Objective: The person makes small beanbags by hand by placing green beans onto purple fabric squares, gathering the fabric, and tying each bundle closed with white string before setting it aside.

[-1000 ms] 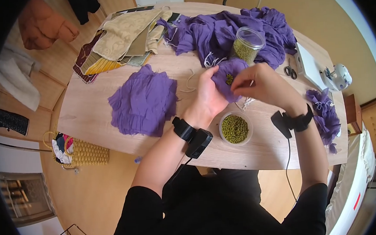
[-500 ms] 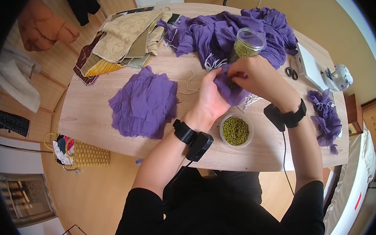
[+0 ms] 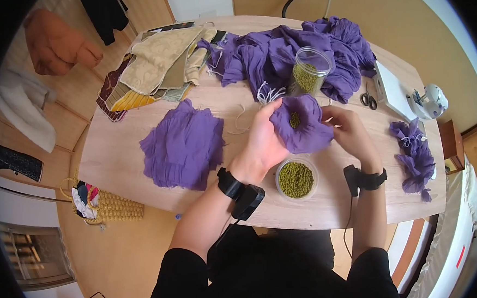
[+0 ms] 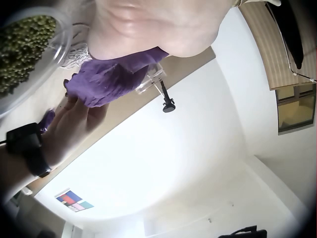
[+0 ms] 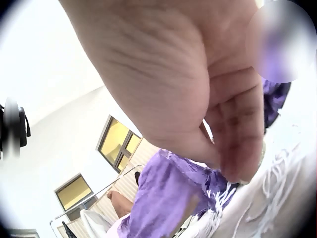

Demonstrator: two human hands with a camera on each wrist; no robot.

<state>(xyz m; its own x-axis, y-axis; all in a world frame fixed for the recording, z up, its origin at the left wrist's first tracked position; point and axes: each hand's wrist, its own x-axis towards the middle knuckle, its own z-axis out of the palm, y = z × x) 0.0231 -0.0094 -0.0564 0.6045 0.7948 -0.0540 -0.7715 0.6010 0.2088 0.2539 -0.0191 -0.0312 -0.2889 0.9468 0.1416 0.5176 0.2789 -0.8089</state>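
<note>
A piece of purple cloth (image 3: 309, 133) lies spread over my left hand (image 3: 262, 142), with a small heap of green mung beans (image 3: 295, 120) in its middle. The left thumb lies along the cloth's upper left edge, while the other fingers are hidden beneath it. At the right edge, my right hand (image 3: 352, 134) pinches the cloth between thumb and fingertips. Just below the cloth stands an open round tub (image 3: 315, 183) of mung beans on the table. A taller clear jar (image 3: 313, 62) with more mung beans is beyond the hands.
A stack of purple cloth pieces (image 3: 184, 147) lies left on the table (image 3: 113, 151). Behind are bunched purple fabric (image 3: 265, 52), patterned fabric samples (image 3: 159, 58) and white strings (image 3: 269, 94). Scissors (image 3: 368, 101), a small white machine (image 3: 431, 102) and tied purple bundles (image 3: 414, 157) lie right.
The right hand has moved from over the beans to the cloth's right edge. The cloth now shows opened out, with the bean heap in plain sight. The head view has tilted slightly.
</note>
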